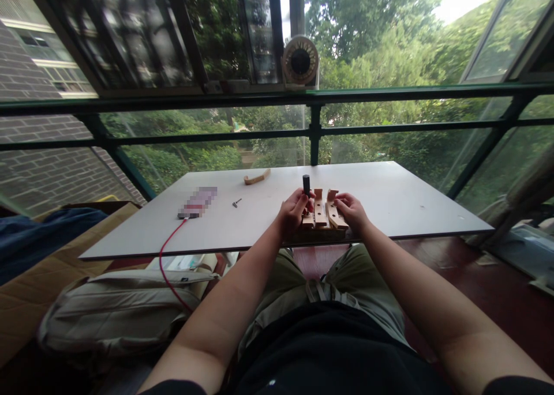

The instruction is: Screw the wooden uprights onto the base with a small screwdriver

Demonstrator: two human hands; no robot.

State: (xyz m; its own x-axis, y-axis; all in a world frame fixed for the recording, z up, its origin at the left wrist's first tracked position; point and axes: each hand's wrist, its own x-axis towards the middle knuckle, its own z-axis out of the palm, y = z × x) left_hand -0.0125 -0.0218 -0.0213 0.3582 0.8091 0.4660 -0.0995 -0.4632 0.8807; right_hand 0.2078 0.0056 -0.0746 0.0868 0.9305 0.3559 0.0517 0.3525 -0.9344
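My left hand (295, 208) is closed around the lower part of an upright screwdriver (306, 184). Its black handle sticks up above my fingers, and its tip is hidden. Below it, at the table's near edge, stands a small wooden piece of work with curved wooden slats side by side, including a middle slat (319, 209) with holes in it. My right hand (352, 211) pinches the upper right side of the right-hand slat (334, 211), which leans at an angle. A wooden base (320, 233) shows under the slats.
A loose curved wooden piece (257, 177) lies at the back of the white table (251, 228). Small metal screws (236, 203) lie left of centre. A blurred-out phone-like device (199, 202) with a red cable (162, 256) is farther left. A round fan (300, 61) stands beyond, by the railing.
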